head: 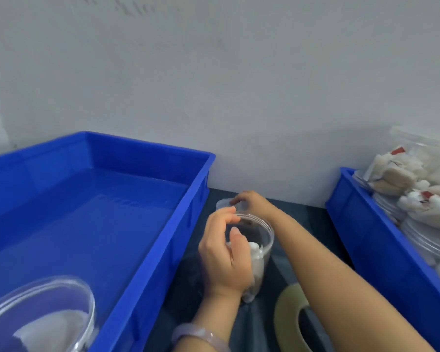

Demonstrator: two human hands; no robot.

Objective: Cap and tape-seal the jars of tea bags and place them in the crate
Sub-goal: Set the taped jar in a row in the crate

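— How far along?
— Early. My left hand (224, 252) clasps the open jar (261, 237) at centre frame; my right hand (252, 200) pinches its lid (224, 203) just behind.
— Left to do?
— Capping, taping, then the crate (148, 153) at left.

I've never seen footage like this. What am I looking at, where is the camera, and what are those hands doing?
There is no machine here: these are a person's two bare hands, filmed by one wide-angle camera worn on the head and looking down at the work. The left hand grips an uncapped clear jar with tea bags inside. The right hand curls its fingers over a clear lid just behind it. A tape roll lies on the dark table. The big left crate has another jar in its near corner. The right crate holds more jars and loose tea bags.
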